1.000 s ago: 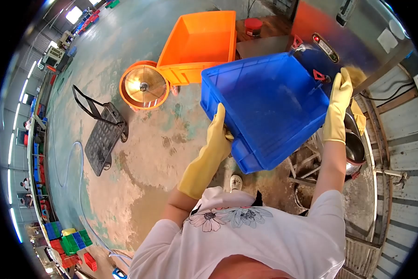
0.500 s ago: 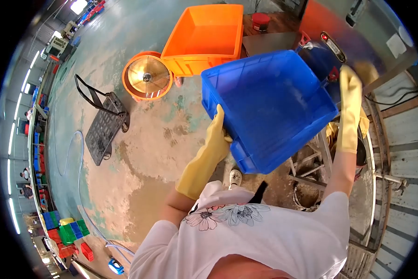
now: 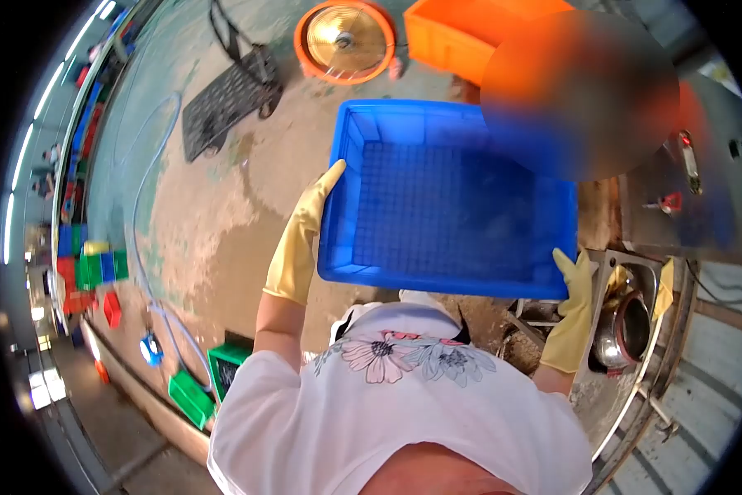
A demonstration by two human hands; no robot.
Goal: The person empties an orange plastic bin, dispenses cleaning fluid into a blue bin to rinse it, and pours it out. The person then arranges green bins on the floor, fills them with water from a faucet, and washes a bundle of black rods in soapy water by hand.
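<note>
OK, 2 hnds [image 3: 302, 231] [image 3: 573, 301] on 1 bin [image 3: 437, 214]

The crate [image 3: 449, 219] is coloured blue, its base [image 3: 412, 206] patterned with a fine grid. The left hand [image 3: 302, 231] and right hand [image 3: 572, 313] are gloved in pale yellow. The shirt [image 3: 404, 412] is coloured white and printed with pink and grey-blue flowers [image 3: 381, 353]. The fan [image 3: 345, 40] is rimmed in orange; the trolley [image 3: 232, 101] is coloured black.

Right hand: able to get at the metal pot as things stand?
Probably, but likely only by letting go: the right hand is occupied at the blue bin's near right corner. The metal pot sits close on its right, uncovered by the bin.
</note>
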